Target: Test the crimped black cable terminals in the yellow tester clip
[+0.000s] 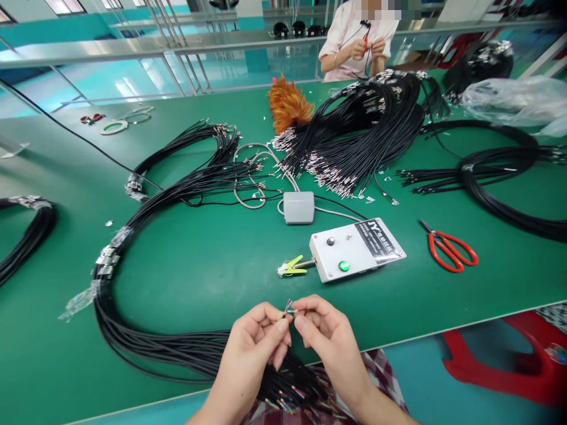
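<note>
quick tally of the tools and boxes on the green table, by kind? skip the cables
Red scissors: 1
White control box: 1
Grey pedal box: 1
Yellow clip: 1
Orange feather duster: 1
Total: 5
Left hand and right hand pinch the coloured wire ends of one cable.

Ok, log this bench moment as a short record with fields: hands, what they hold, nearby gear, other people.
left hand: pinches a cable end with coloured wires fanned out
right hand: fingertips on the same wire tips
cable bundle: black, loops from the hands across the green table
tester box: white, green light lit, yellow clip at its left end
foot pedal: grey, behind the box
scissors: red, right of the box
co-worker: across the table, handling a wire
</note>
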Available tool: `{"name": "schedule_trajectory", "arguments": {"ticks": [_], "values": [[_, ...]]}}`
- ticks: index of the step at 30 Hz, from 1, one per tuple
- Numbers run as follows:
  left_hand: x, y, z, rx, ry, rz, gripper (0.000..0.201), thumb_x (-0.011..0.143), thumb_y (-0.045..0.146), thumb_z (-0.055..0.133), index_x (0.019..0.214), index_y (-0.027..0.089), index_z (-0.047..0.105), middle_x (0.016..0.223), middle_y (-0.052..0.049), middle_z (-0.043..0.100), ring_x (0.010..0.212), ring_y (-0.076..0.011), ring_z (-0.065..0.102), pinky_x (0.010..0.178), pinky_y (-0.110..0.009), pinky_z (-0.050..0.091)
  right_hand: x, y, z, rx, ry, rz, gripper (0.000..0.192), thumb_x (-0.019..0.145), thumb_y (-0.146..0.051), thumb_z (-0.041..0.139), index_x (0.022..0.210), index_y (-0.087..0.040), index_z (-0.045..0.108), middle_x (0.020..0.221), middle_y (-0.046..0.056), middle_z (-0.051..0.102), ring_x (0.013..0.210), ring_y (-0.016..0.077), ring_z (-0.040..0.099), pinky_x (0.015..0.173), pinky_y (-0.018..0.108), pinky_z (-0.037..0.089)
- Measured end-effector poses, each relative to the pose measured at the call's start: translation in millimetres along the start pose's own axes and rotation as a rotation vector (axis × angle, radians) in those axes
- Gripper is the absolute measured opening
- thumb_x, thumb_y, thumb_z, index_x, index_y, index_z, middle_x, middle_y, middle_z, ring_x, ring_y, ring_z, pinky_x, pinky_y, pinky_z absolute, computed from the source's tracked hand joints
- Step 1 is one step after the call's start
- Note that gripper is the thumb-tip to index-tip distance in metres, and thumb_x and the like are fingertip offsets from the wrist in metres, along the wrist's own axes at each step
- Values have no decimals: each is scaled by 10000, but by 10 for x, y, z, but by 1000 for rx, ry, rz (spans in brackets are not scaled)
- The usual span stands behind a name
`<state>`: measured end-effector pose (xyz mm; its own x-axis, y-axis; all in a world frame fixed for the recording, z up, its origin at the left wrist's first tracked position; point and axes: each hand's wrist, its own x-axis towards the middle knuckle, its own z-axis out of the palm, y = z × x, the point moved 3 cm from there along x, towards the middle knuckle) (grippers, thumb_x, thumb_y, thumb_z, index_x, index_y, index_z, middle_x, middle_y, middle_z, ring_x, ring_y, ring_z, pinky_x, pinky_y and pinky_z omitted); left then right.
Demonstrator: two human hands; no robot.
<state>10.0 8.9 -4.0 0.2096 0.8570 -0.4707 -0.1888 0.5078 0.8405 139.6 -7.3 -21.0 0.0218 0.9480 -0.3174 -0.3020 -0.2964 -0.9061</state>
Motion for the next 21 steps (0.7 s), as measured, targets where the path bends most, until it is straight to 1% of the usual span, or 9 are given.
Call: {"name": "schedule_trajectory", "arguments": {"ticks": [3, 5, 8, 10, 13, 16, 18, 21], "values": [[2, -30, 2, -14, -12, -1, 375, 723, 434, 808, 671, 135, 587, 550, 43, 566, 395, -26, 390, 428, -165, 265, 37, -18, 47, 6, 1, -7, 277, 767, -418, 725, 907, -186, 669, 750, -13, 590, 578, 76, 490, 564, 205, 423], [2, -53, 1, -13, -21, -2, 372, 730, 433, 802, 669, 137, 585, 537, 52, 544, 394, -26, 382, 424, -165, 255, 66, -23, 80, 20, 21, -31, 261, 760, -421, 728, 861, -188, 666, 788, -8, 585, 619, 86, 509, 588, 211, 439], [-4, -75, -4, -8, -25, -7, 372, 732, 435, 799, 670, 139, 582, 535, 53, 537, 395, -28, 375, 420, -166, 249, 99, -11, 126, 81, 46, -46, 254, 755, -421, 733, 730, -186, 640, 739, -23, 544, 641, 93, 509, 607, 209, 448], [-7, -75, -11, -12, -17, -8, 373, 727, 433, 803, 668, 138, 582, 543, 49, 545, 400, -29, 377, 424, -167, 252, 105, 7, 147, 119, 41, -26, 252, 741, -411, 748, 703, -186, 642, 712, -32, 532, 602, 81, 476, 589, 208, 441], [-7, -59, -18, -29, -14, -11, 365, 731, 425, 800, 672, 136, 586, 554, 43, 557, 406, -28, 375, 441, -171, 263, 87, 34, 148, 149, 2, 27, 221, 717, -393, 768, 741, -188, 689, 768, -20, 585, 555, 59, 433, 542, 203, 412], [-6, -36, -20, -51, -22, -24, 359, 739, 418, 795, 675, 134, 586, 564, 40, 571, 409, -26, 367, 460, -179, 265, 53, 42, 103, 140, -17, 41, 198, 712, -374, 772, 763, -190, 719, 816, -7, 612, 572, 57, 446, 535, 196, 395], [-7, -17, -23, -56, -18, -29, 360, 741, 415, 795, 671, 133, 581, 562, 42, 574, 410, -23, 366, 474, -183, 269, 35, 45, 66, 120, -20, 43, 205, 722, -376, 764, 802, -191, 727, 783, -13, 605, 573, 60, 445, 536, 196, 388], [-8, -2, -28, -55, -10, -32, 360, 743, 413, 795, 675, 134, 578, 552, 45, 578, 404, -19, 366, 483, -184, 263, 28, 52, 30, 99, -24, 71, 250, 765, -417, 724, 847, -181, 714, 629, -43, 546, 541, 64, 418, 529, 197, 366]]}}
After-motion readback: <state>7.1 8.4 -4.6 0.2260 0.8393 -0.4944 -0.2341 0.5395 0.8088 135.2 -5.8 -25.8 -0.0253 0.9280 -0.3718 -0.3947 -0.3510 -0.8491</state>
